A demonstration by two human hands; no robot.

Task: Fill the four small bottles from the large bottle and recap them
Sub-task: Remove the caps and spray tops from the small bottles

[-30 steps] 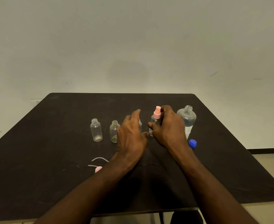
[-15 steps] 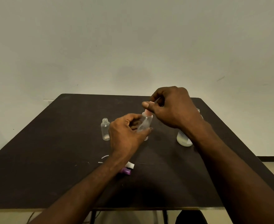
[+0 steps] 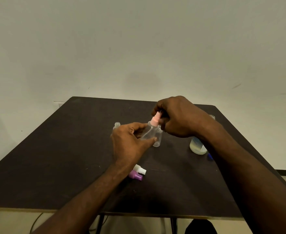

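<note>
Lifted off the table since a second ago, the small clear bottle (image 3: 151,133) now tilts between my hands. Nearest me, below my left wrist, lie a purple spray cap (image 3: 135,175) and a white one (image 3: 139,170). My left hand (image 3: 130,144) grips the bottle's body; my right hand (image 3: 176,117) pinches its pink spray cap (image 3: 155,119). It looks light, thin-walled, squeezable, so I'd hold the stiffer shoulder. Beyond, under my right forearm, stands the large bottle (image 3: 197,146).

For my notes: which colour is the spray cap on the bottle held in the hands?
Pale pink spray cap, seen in the head view.
</note>
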